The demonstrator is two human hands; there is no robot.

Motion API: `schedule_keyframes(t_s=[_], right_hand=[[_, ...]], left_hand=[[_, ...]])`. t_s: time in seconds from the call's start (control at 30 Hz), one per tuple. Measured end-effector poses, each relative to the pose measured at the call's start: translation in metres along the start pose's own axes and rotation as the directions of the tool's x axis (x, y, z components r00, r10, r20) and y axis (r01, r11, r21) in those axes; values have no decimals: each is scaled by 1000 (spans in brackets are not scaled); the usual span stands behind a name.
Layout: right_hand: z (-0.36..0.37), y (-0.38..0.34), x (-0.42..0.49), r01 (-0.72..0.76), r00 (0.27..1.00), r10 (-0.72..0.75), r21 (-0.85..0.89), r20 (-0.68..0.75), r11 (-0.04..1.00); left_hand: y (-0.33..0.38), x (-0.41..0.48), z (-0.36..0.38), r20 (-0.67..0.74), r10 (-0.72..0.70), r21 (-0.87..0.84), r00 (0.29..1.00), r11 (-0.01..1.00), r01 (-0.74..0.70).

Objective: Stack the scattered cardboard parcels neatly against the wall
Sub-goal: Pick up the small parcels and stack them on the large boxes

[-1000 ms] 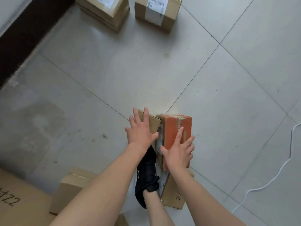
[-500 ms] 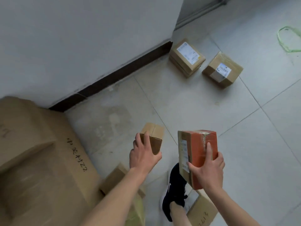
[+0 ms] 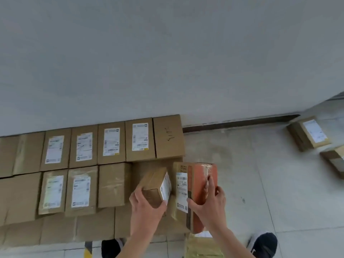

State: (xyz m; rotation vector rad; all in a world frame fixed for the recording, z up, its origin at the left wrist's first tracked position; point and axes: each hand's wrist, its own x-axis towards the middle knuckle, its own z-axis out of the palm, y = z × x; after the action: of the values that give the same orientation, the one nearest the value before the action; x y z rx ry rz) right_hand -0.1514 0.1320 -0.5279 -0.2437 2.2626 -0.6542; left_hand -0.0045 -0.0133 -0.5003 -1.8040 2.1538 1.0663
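Note:
My left hand (image 3: 144, 207) grips a small brown parcel (image 3: 154, 185) by its near end, held over the stack. My right hand (image 3: 208, 202) grips a taller orange-sided parcel (image 3: 197, 183) with a white label, just right of the small one. Both hang above the right end of the stack of parcels (image 3: 83, 164), which lies in two rows on larger cartons against the grey wall (image 3: 167, 62). The spot right of the front row's third parcel shows bare carton top.
Two loose labelled parcels (image 3: 309, 133) (image 3: 335, 161) lie on the tiled floor at the right, near the dark skirting (image 3: 242, 122). Another parcel (image 3: 202, 244) sits by my feet; black shoes (image 3: 264, 243) stand at the bottom edge.
I lifted both parcels off the floor and turned left. The view swung from the floor to the stack at the wall, and the parcels now hang over its right end.

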Motion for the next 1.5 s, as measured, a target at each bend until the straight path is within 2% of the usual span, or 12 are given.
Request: schedule_keyframes(t_s=[0.1,0.17,0.23,0.37,0.5,0.57,0.7,0.8,0.97,1.5], right_hand=[[40,-16,-1,-6,997,1,69,75,998],[61,-21,8,4,996,-13,88,94,996],[76,-22,25,28,993,-42,131,112,991],[79,-11,63,108,977,-150,258,152,960],[69,17,79,60,975,-109,245,192,968],[67,30,79,-6,985,-36,240,167,971],[75,31,73,-58,987,20,241,160,969],[79,28,70,-59,990,24,248,142,967],[78,26,71,-77,989,43,243,145,967],[85,15,60,-61,996,46,198,76,978]], left_hand=[[-44,15,-17,-36,-138,-78,990,988,135],[-66,30,-17,-61,-182,-135,981,976,173],[-81,43,-6,-108,-143,-125,984,984,129],[-90,61,22,-215,-1,61,977,998,14],[-71,74,36,-303,-19,71,953,997,43],[-66,79,37,-354,-58,14,934,998,67],[-67,73,38,-317,-190,-316,929,945,86],[-73,63,37,-291,-217,-376,932,921,97],[-81,60,32,-309,-192,-113,931,980,164],[-94,50,37,-177,-212,110,961,966,233]])
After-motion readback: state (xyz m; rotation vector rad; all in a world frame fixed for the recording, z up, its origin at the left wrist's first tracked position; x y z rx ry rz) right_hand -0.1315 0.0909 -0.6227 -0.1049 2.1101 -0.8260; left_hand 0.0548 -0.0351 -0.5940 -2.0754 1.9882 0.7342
